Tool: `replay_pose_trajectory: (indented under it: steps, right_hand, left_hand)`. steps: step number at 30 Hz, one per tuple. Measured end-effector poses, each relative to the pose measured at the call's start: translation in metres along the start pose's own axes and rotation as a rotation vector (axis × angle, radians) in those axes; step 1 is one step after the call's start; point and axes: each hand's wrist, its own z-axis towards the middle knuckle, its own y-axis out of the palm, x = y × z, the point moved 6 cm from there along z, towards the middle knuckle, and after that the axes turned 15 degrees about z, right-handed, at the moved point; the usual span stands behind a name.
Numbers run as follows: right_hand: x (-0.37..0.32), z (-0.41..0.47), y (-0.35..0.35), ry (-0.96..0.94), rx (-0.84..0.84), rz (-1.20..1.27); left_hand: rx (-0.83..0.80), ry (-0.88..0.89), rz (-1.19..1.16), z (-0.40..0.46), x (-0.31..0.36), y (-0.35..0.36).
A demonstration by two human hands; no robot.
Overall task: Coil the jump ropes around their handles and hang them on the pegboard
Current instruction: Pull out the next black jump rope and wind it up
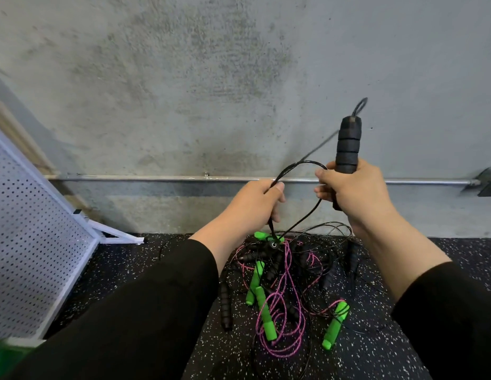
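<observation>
My right hand grips a black foam jump-rope handle, held upright in front of the wall. A small loop of cord sticks out of its top end. My left hand pinches the thin black rope, which arcs between my hands and drops toward the floor. Below them a tangled pile of jump ropes lies on the floor, with several green handles, black handles and a pink rope. A white pegboard leans at the left.
A grey concrete wall stands straight ahead with a metal pipe running along it low down. The floor is black speckled rubber. The pegboard's white foot juts out onto the floor at the left.
</observation>
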Motion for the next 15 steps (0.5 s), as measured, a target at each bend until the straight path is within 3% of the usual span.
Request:
replay_pose_trajectory:
  steps: [4, 7, 15]
  right_hand:
    - [-0.001, 0.004, -0.009, 0.002, 0.031, -0.020]
    - [-0.001, 0.005, -0.009, -0.015, 0.014, -0.130]
    - [0.013, -0.004, 0.008, 0.078, -0.188, -0.328]
  left_hand:
    - [0.030, -0.011, -0.001, 0.005, -0.003, -0.002]
    - [0.211, 0.085, 0.033, 0.009, 0.003, -0.017]
    - [0.441, 0.195, -0.074, 0.000, 0.015, -0.051]
